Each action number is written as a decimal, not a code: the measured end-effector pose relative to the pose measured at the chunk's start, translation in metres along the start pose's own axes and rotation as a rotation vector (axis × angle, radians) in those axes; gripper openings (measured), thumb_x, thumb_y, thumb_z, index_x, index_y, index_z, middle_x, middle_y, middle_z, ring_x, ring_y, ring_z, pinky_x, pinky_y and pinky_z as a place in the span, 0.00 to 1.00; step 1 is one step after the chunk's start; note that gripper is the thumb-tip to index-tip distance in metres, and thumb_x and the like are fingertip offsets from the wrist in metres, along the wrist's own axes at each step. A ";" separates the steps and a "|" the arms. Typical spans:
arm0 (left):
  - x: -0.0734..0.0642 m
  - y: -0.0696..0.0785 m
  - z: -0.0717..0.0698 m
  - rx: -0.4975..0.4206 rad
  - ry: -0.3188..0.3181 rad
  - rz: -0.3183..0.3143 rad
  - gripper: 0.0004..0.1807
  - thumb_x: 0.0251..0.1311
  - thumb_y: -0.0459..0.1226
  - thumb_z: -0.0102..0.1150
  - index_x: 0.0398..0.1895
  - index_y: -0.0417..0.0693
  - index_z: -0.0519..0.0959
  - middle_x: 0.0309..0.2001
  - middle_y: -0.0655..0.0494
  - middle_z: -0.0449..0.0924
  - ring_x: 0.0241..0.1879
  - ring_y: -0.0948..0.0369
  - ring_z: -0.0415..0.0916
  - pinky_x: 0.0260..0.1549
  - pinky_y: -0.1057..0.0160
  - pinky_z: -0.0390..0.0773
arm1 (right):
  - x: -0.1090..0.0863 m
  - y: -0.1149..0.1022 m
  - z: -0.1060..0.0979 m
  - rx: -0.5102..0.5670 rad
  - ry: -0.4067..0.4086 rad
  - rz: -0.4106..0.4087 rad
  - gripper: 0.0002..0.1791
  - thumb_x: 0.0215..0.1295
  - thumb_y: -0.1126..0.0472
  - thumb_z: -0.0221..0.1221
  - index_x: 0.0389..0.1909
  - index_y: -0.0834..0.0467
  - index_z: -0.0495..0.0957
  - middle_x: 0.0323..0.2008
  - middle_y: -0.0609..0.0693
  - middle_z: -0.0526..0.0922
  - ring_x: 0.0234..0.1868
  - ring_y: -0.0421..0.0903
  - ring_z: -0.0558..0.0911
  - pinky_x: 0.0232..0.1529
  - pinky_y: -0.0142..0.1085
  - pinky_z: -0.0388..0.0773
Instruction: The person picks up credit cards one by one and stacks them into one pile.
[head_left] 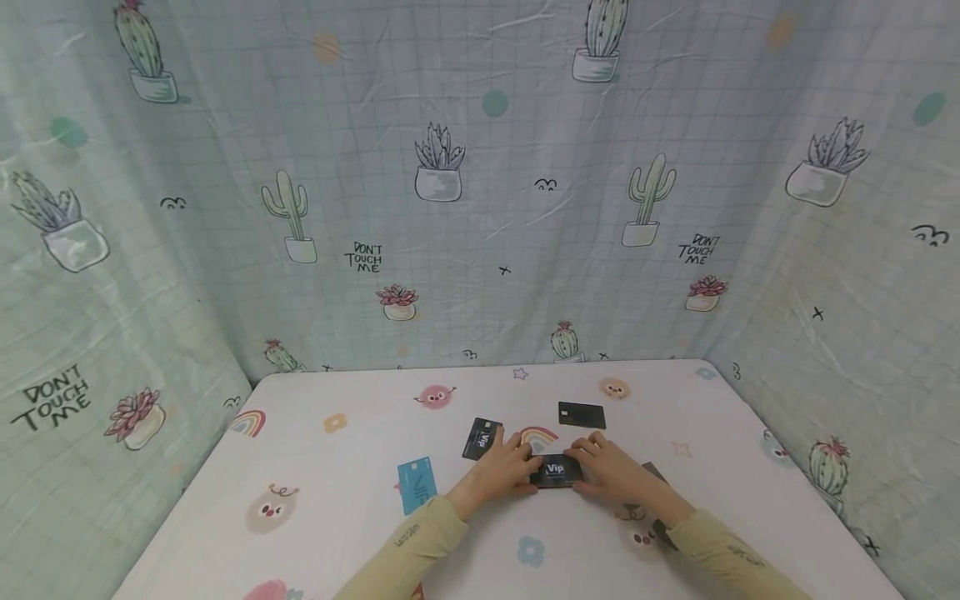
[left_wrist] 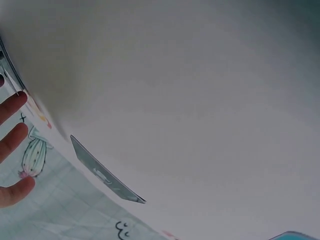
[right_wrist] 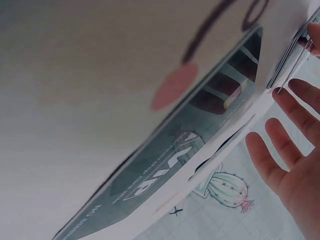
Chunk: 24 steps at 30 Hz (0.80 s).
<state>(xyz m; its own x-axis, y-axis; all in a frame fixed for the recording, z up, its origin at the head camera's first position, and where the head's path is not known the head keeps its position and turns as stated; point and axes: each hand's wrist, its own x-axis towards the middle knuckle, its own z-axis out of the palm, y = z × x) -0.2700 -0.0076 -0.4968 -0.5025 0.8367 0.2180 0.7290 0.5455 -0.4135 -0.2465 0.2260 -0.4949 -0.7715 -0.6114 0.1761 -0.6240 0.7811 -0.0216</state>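
Note:
A black card stack (head_left: 556, 469), its top card marked "Vip", lies between the two hands near the middle of the table. At its left end, the left hand (head_left: 504, 468) grips with fingers at the far edge and thumb at the near one. The right hand (head_left: 617, 475) holds the right end likewise. Several thin layered edges show in the right wrist view, where a fingertip (right_wrist: 280, 92) touches a thin edge standing slightly apart. Only fingers (left_wrist: 12, 142) of the left hand show in the left wrist view, beside the dark edges.
A black Vip card (head_left: 476, 440) lies just beyond the left hand, a blue card (head_left: 414, 481) left of that forearm. Farther back is a black chip card (head_left: 581, 414). Two dark cards, one here (head_left: 654, 472), are partly covered by the right arm. Patterned cloth (head_left: 480, 208) surrounds the table.

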 end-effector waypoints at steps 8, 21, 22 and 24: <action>0.001 -0.001 -0.001 0.001 -0.032 0.008 0.25 0.51 0.61 0.49 0.50 0.64 0.74 0.41 0.61 0.76 0.47 0.59 0.70 0.50 0.45 0.69 | 0.001 0.003 0.004 -0.041 0.035 -0.046 0.27 0.52 0.45 0.59 0.50 0.55 0.72 0.44 0.46 0.73 0.40 0.40 0.67 0.39 0.36 0.72; 0.002 -0.001 -0.001 -0.029 -0.037 0.007 0.25 0.50 0.60 0.52 0.49 0.64 0.74 0.41 0.61 0.76 0.47 0.60 0.70 0.50 0.45 0.69 | 0.000 0.002 0.007 -0.014 -0.022 0.014 0.27 0.53 0.44 0.58 0.52 0.53 0.71 0.44 0.46 0.73 0.41 0.42 0.67 0.40 0.38 0.72; 0.002 -0.001 -0.001 -0.032 -0.039 0.005 0.25 0.50 0.60 0.52 0.50 0.64 0.73 0.41 0.62 0.76 0.47 0.60 0.70 0.50 0.44 0.69 | -0.001 0.002 0.007 -0.015 -0.017 0.019 0.27 0.52 0.44 0.58 0.52 0.53 0.71 0.44 0.46 0.73 0.41 0.42 0.67 0.40 0.38 0.72; 0.002 -0.001 -0.002 -0.031 -0.039 0.002 0.25 0.49 0.61 0.52 0.50 0.64 0.73 0.41 0.62 0.76 0.47 0.60 0.70 0.50 0.44 0.69 | -0.001 0.002 0.007 -0.023 -0.009 0.024 0.28 0.52 0.44 0.59 0.52 0.53 0.71 0.44 0.46 0.73 0.41 0.42 0.67 0.38 0.38 0.71</action>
<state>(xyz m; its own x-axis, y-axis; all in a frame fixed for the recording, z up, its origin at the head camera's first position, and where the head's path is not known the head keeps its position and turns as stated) -0.2712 -0.0067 -0.4942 -0.5183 0.8356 0.1820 0.7438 0.5454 -0.3864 -0.2480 0.2269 -0.5023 -0.7872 -0.5936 0.1672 -0.6025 0.7981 -0.0031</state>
